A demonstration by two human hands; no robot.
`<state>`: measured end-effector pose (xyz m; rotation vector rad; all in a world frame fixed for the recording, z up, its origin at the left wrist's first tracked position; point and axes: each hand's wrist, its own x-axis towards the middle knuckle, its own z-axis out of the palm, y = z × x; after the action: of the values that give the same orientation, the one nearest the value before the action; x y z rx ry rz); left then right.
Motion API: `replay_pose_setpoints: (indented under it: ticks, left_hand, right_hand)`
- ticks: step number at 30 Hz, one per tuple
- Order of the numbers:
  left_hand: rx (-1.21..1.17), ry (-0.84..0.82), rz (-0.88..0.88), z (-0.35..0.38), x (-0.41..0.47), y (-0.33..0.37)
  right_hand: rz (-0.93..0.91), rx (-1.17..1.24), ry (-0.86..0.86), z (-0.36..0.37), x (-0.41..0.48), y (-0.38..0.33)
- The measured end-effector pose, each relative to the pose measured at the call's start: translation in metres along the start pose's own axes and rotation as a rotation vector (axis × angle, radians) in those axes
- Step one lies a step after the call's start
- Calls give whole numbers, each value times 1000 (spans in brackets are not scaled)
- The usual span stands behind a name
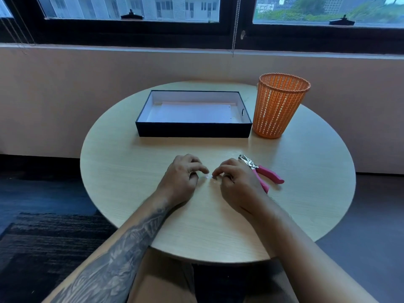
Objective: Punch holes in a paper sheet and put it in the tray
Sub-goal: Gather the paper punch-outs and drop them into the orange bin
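- Hands meet near the middle of the round, pale wood-grain surface (131,171), both resting on it with the knuckles up.
- The left hand (182,179) has its fingers (200,169) curled under, the tips drawn together and pointing right; the forearm behind it carries a dark tattoo.
- The right hand (237,182) mirrors it, its fingers (218,170) curled and drawn together, tips pointing left.
- Between the two sets of fingertips lie a few tiny white paper bits (210,177); the tips are at them, but whether either hand actually pinches one cannot be told.
- The hole punch (265,171), a plier type with a metal head and pink handles, lies flat on the surface just beyond the right hand, which hides part of one handle; neither hand grips it.
- The tray (193,130), a shallow rectangular box with dark outer walls and a white inside, stands at the far middle of the surface, well apart from the hands.
- The paper sheet (192,113) lies flat inside the tray, and small dark holes show near its right edge.
- An orange mesh basket (277,106) stands upright just beside the right end of the tray, close enough that touching or not cannot be told.
- Beyond the surface runs a beige wall under dark-framed windows (131,9).
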<state>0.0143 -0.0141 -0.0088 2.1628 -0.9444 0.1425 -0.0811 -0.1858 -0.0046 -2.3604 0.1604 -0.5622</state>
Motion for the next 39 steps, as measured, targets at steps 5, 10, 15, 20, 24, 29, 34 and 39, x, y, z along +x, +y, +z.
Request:
replay_pose_setpoints:
  ticks: [5,10,15,20,24,29,34,39]
  left_hand:
    - [-115,176,-156,-2,2,-1]
    - [39,9,-42,-2,-2,8]
    - [48,-57,63,-2,-3,2]
    - [9,26,-17,-2,-2,4]
    - [41,-48,63,-4,-4,4]
    - [-46,65,-39,-3,-2,4]
    - [63,-28,44,-3,-5,6]
    - [23,8,27,-3,-4,5]
  right_hand:
    - [78,95,35,0,0,0]
    - [44,36,23,1,0,1]
    - [-8,-40,-11,-1,0,1]
    - [-10,-57,-1,-1,-2,-3]
    - [-47,-116,-30,0,-2,-1]
    - [-27,-111,-6,2,0,2]
    - [-97,-184,-52,-1,-2,0]
    - [-38,-96,-11,0,-2,0]
